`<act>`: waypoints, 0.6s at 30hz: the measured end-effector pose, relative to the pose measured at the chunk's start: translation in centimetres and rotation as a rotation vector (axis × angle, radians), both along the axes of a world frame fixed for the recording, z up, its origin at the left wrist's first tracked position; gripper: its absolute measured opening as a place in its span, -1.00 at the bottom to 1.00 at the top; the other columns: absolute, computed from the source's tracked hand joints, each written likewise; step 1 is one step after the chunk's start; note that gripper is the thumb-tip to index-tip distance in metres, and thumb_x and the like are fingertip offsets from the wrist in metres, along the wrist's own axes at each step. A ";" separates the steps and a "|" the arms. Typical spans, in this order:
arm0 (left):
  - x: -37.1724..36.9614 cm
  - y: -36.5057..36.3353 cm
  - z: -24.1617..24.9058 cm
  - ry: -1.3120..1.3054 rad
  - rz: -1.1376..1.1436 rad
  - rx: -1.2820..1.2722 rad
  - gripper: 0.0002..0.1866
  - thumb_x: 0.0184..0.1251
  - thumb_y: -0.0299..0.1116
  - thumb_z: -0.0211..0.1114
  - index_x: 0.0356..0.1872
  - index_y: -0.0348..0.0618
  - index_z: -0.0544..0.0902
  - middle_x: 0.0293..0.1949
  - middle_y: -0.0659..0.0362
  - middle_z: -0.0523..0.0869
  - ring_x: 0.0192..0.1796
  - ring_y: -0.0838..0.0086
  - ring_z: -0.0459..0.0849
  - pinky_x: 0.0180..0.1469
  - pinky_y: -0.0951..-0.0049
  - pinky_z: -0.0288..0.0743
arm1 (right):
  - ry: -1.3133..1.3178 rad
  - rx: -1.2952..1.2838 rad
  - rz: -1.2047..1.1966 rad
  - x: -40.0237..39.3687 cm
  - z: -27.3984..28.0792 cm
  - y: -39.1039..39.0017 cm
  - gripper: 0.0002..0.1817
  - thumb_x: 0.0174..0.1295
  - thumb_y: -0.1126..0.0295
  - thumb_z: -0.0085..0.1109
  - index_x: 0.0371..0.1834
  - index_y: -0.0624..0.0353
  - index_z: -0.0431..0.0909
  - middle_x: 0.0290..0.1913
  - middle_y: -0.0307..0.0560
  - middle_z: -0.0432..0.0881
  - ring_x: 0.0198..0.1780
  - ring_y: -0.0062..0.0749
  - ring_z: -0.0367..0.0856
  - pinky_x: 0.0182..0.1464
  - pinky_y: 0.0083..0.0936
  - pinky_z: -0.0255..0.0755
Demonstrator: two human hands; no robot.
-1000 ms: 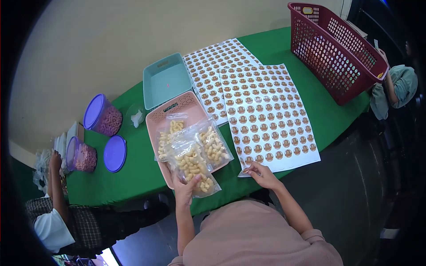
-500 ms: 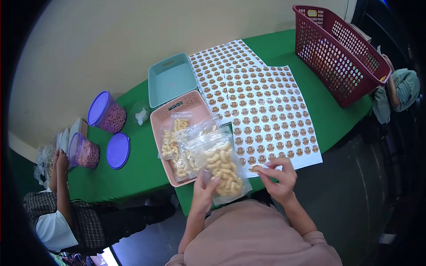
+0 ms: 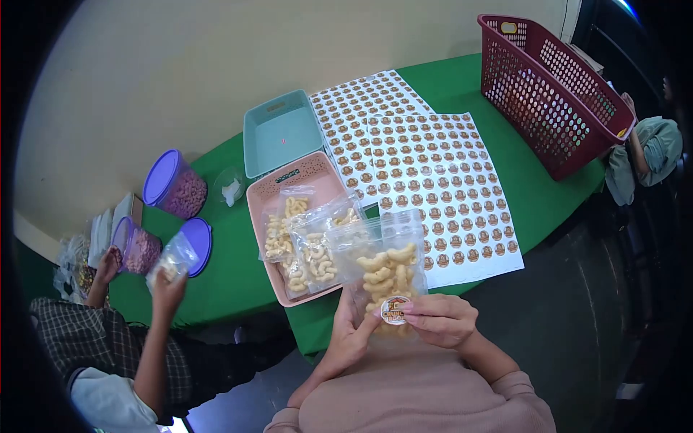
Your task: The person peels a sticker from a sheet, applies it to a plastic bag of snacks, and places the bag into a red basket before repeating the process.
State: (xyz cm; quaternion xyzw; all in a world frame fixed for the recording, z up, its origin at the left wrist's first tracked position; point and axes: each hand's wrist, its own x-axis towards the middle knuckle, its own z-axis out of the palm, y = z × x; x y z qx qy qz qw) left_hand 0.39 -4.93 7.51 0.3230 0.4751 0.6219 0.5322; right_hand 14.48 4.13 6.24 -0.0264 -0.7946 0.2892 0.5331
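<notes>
A clear zip bag of curved, pale-yellow snacks (image 3: 393, 274) is upright in front of my body, held at its lower left by my left hand (image 3: 351, 328), the thumb across its front. My right hand (image 3: 444, 321) pinches a round printed sticker (image 3: 394, 309) against the lower front of that bag. Just behind, more filled snack bags (image 3: 317, 256) lie in a pink basket (image 3: 261, 198). To the right of the basket, sheets of round brown stickers (image 3: 440, 180) are spread out, their near edge close to my right hand.
A teal basket (image 3: 281, 141) stands behind the pink one. At the right is a tall maroon basket (image 3: 552, 101). Purple-lidded tubs (image 3: 173, 186) and a loose lid (image 3: 196, 245) are at the left, where another person's hand (image 3: 170, 285) holds a small bag. Someone sits far right.
My right hand has brought the sticker from the sheet's edge leftward onto the bag. My left hand has moved the bag right and turned it upright. The other person now holds up a bag.
</notes>
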 end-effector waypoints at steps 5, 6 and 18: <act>0.1 0.0 0.8 -0.106 0.003 -0.057 -0.47 0.21 -0.48 0.00 0.18 -0.38 0.06 0.12 -0.02 0.26 0.21 0.34 0.22 0.18 0.42 0.15 | -0.039 -0.014 0.082 0.1 0.6 0.6 -0.78 -0.18 0.65 0.13 -0.37 0.33 0.55 -0.21 -0.01 0.56 -0.19 -0.23 0.58 -0.21 -0.49 0.51; 0.0 -0.1 0.3 -0.107 0.004 -0.057 -0.47 0.21 -0.48 0.00 0.18 -0.38 0.06 0.12 -0.02 0.26 0.21 0.34 0.22 0.18 0.42 0.15 | -0.044 0.006 0.089 0.0 0.7 0.7 -0.79 -0.18 0.64 0.13 -0.39 0.33 0.54 -0.21 -0.01 0.56 -0.19 -0.24 0.57 -0.22 -0.49 0.50; 0.5 0.3 1.0 -0.020 0.004 0.045 -0.49 0.20 -0.45 0.05 0.14 -0.37 0.11 0.08 0.00 0.31 0.17 0.37 0.28 0.20 0.41 0.11 | -0.110 0.098 0.074 0.0 1.1 1.0 -0.81 -0.19 0.65 0.11 -0.41 0.33 0.50 -0.21 -0.02 0.55 -0.21 -0.24 0.57 -0.24 -0.47 0.50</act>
